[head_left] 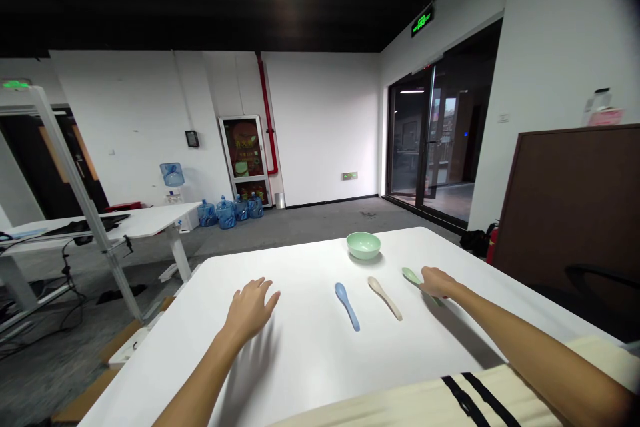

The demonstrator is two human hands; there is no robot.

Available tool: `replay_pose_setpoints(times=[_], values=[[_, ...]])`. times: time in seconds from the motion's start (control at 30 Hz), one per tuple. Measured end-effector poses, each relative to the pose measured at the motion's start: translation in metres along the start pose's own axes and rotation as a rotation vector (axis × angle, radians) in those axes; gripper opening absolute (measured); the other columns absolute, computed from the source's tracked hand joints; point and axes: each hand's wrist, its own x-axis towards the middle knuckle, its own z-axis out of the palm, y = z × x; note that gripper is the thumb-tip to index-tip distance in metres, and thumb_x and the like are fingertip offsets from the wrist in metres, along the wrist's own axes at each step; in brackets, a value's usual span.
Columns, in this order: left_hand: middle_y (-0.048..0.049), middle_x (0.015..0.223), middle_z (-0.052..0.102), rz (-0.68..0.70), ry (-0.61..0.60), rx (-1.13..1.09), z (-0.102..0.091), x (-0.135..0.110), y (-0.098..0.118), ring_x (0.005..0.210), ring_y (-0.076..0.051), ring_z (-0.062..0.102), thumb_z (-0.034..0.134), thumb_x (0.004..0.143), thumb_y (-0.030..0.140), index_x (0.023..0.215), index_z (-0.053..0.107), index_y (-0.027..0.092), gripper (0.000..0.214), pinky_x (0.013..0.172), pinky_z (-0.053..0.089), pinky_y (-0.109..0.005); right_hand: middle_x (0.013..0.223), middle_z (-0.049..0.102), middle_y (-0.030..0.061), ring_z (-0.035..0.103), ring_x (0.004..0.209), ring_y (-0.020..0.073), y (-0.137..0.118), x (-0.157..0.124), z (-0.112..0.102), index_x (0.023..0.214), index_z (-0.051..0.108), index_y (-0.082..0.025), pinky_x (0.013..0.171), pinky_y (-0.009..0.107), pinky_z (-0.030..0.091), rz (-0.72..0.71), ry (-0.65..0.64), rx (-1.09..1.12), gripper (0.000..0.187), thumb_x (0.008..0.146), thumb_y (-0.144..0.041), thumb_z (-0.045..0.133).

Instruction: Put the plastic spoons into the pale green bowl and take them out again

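so, the left hand (250,310) sits palm down just over the white worktop (305,367), its fingers spread wide, the grip open and holding nothing. the nearest thing to it is the blue spoon (347,305), which lies a little way off to its right. the right hand (437,282) lies across the green spoon (411,275), covering the middle of it, so the spoon's bowl pokes out past the fingers and the tip of the handle shows below the palm. the fingers look only loosely curved, and i cannot tell whether that grip has really closed on the spoon. between the hands, the blue spoon and the beige spoon (385,297) lie slanted and well apart, with the beige one near the right hand. the pale green bowl (363,245) stands upright towards the far edge of the worktop, beyond the spoons. a cream garment with black stripes (470,400) crosses the bottom of the view. further off are a second white desk (125,223), blue water jugs (226,213) along the far wall, a glass door (430,140), and a fire extinguisher (493,243) beside a brown panel (570,213).
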Motion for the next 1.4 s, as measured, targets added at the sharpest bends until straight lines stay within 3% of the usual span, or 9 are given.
replay_pose_setpoints(times=[0.37,0.73,0.93,1.03,1.17,1.27,1.4], values=[[-0.0132,0.158,0.057,-0.001,0.007,0.020,-0.002,-0.001,0.001,0.147,-0.033,0.051,0.038,0.106,0.047,0.144,0.062,0.022,0.052,0.118,0.041,-0.052,0.114,0.071,0.0226,0.074,0.075,0.0259,-0.002,-0.008,-0.002,0.101,0.065,-0.011,0.058,0.032,0.049,0.000,-0.008,-0.001,0.016,0.089,-0.022,0.063],[-0.0131,0.158,0.057,-0.003,0.007,0.020,-0.001,-0.002,0.001,0.149,-0.032,0.050,0.039,0.105,0.047,0.144,0.062,0.022,0.052,0.118,0.041,-0.052,0.109,0.073,0.0233,0.074,0.075,0.0288,0.007,-0.003,-0.001,0.098,0.068,-0.012,0.060,0.036,0.051,-0.007,0.030,0.068,0.029,0.086,-0.038,0.070],[-0.0137,0.159,0.056,0.004,-0.002,0.025,-0.003,-0.002,0.003,0.149,-0.032,0.049,0.038,0.105,0.047,0.145,0.061,0.021,0.053,0.118,0.041,-0.052,0.098,0.076,0.0213,0.075,0.070,0.0287,-0.001,-0.004,-0.023,0.093,0.072,-0.013,0.067,0.039,0.054,-0.016,0.117,0.078,0.045,0.097,-0.054,0.055],[-0.0140,0.159,0.057,0.016,0.005,0.026,-0.003,-0.002,0.004,0.148,-0.032,0.050,0.038,0.105,0.047,0.145,0.062,0.020,0.053,0.118,0.042,-0.051,0.107,0.077,0.0234,0.077,0.091,0.0352,-0.015,-0.010,-0.040,0.100,0.076,-0.012,0.078,0.042,0.055,-0.060,0.210,0.067,0.053,0.100,-0.056,0.046],[-0.0149,0.158,0.057,0.028,0.014,0.028,-0.001,0.000,0.003,0.147,-0.033,0.051,0.037,0.106,0.047,0.145,0.062,0.019,0.054,0.117,0.041,-0.053,0.140,0.068,0.0230,0.064,0.130,0.0380,-0.042,-0.023,-0.051,0.135,0.069,-0.010,0.100,0.044,0.052,-0.175,0.363,0.109,0.064,0.101,-0.057,0.042],[-0.0145,0.158,0.057,0.031,0.013,0.032,0.000,0.000,0.002,0.148,-0.033,0.050,0.037,0.106,0.047,0.145,0.062,0.020,0.053,0.117,0.041,-0.053,0.151,0.062,0.0202,0.056,0.141,0.0369,-0.061,-0.034,-0.049,0.150,0.058,-0.010,0.110,0.044,0.048,-0.220,0.386,0.168,0.073,0.100,-0.061,0.043],[-0.0130,0.160,0.055,0.009,0.006,0.034,-0.001,0.000,0.002,0.150,-0.032,0.048,0.038,0.106,0.048,0.146,0.061,0.023,0.053,0.119,0.040,-0.051,0.159,0.054,0.0189,0.050,0.147,0.0367,-0.077,-0.042,-0.034,0.157,0.051,-0.010,0.116,0.046,0.044,-0.285,0.375,0.197,0.075,0.100,-0.059,0.043]])
